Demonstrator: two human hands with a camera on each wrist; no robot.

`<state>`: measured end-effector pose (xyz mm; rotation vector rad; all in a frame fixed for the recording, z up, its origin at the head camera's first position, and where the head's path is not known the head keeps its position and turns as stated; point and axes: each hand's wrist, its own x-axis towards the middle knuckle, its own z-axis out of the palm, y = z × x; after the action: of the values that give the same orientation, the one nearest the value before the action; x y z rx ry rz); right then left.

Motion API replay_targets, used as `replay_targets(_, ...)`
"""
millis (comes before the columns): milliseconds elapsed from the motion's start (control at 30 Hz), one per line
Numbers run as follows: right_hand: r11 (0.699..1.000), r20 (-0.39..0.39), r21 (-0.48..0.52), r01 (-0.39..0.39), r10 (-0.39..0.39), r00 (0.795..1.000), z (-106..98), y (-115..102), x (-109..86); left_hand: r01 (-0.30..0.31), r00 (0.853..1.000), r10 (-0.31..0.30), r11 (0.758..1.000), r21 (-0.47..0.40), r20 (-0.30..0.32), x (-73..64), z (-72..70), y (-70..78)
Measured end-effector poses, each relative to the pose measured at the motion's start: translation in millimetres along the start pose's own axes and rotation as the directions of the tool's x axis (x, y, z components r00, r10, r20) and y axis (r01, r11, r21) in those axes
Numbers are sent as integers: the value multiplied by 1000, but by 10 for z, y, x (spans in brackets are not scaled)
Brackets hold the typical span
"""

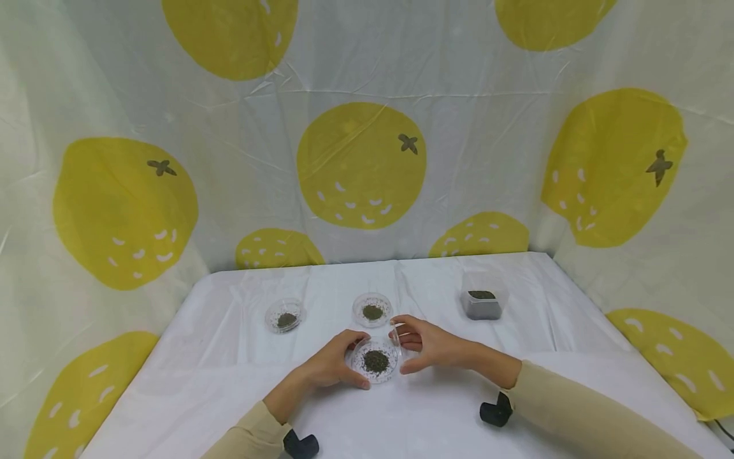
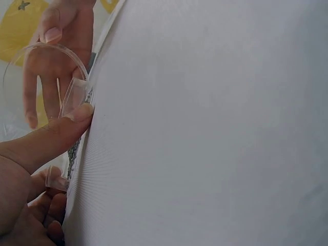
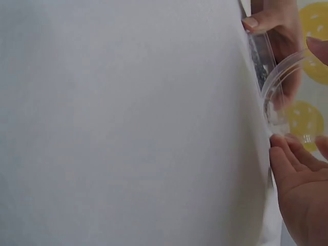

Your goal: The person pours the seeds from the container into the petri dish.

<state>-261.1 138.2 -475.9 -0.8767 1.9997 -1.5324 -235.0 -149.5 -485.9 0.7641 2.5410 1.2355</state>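
My left hand (image 1: 331,363) grips a clear round petri dish (image 1: 383,380) low over the white table, thumb at the near side and fingers round the far side. Inside the dish lies a small heap of dark green dried flakes (image 1: 376,361), with some scattered about it. In my right hand (image 1: 432,344) is a clear round lid (image 2: 65,49), held by its edge between thumb and fingers. The lid stands on edge, tilted, at the right side of the dish. In the right wrist view, the lid's rim (image 3: 283,65) overlaps the dish.
Two more clear round dishes with similar heaps stand farther back, one at left (image 1: 274,326) and one at centre (image 1: 358,317). A clear square tub (image 1: 483,312) of dark green flakes is at back right. Lemon-printed curtains (image 1: 367,76) enclose the white-covered table (image 1: 413,421).
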Motion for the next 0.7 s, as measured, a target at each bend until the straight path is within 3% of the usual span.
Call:
replay_targets(233, 996, 7, -89, -10, 10, 1000, 126, -24, 72, -2, 1000, 2, 1000, 1, 8, 3, 0, -14)
replay_targets(500, 980, -51, -198, 3, -14, 999, 187, -63, 113, 34, 999, -34, 999, -20, 12, 10, -25, -7)
replay_targets(700, 984, -77, -175, -34, 21, 997, 239, -56, 146, 56, 998, -56, 998, -30, 7, -9, -23, -14)
